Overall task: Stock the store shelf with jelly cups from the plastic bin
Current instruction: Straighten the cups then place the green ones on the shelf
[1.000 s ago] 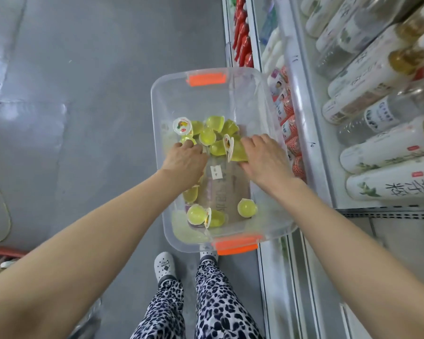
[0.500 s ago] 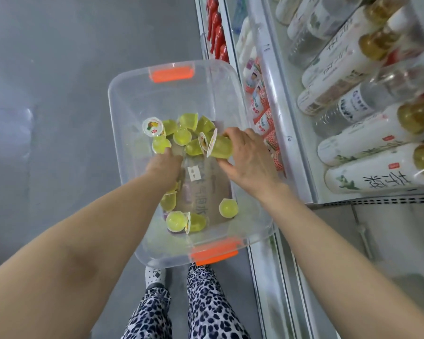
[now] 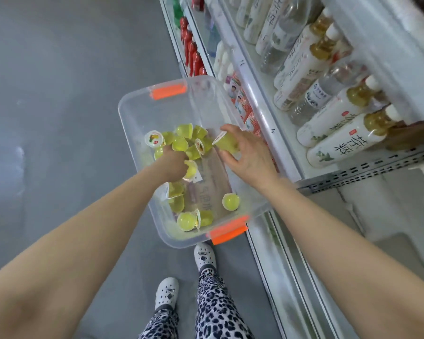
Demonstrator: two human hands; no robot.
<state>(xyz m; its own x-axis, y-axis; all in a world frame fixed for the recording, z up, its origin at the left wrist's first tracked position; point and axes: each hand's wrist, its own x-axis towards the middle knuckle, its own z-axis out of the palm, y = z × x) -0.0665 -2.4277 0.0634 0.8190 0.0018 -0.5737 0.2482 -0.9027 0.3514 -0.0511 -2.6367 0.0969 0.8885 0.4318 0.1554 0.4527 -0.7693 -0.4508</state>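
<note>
**Surroundings**
- Grey floor [image 3: 59, 94] to the left.
- Store shelf [image 3: 255, 77] along the right, running from near to far.
- The upper tier holds white-labelled bottles [image 3: 338, 140] lying on their sides, some with amber contents, above a perforated metal rail [image 3: 367, 167].
- Lower tier: red-and-white packets [image 3: 240, 104] just right of the bin. Red bottles [image 3: 191, 50] stand farther along.
- The person's leopard-print trousers [image 3: 213, 309] and white clogs [image 3: 167, 293] are at the near edge, below the bin.

**Plastic bin [image 3: 132, 133]**
- Clear, rectangular and lidless, with an orange handle at the far end [image 3: 168, 91] and another at the near end [image 3: 228, 232].
- It sits between the floor area and the shelf front, with its right side close against the lower tier. What bears it cannot be told.
- A printed paper sheet [image 3: 206, 182] lies flat on its bottom.

**Jelly cups [image 3: 181, 143]**
- Small, translucent, yellow-green and dome-shaped, with white foil lids carrying a fruit print.
- Most are heaped at the far end of the bin, lying every way; one there shows its lid upward [image 3: 153, 138].
- A few lie at the near left, and a lone cup [image 3: 230, 201] lies at the near right.

**Hands**
- Both forearms reach down into the bin.
- The left hand [image 3: 171, 165] is curled at the edge of the heap, gripping a pale jelly cup [image 3: 191, 168].
- The right hand [image 3: 247, 155] pinches a tilted jelly cup [image 3: 227, 143] between thumb and fingers, lid turned left, just above the heap's right side.
</note>
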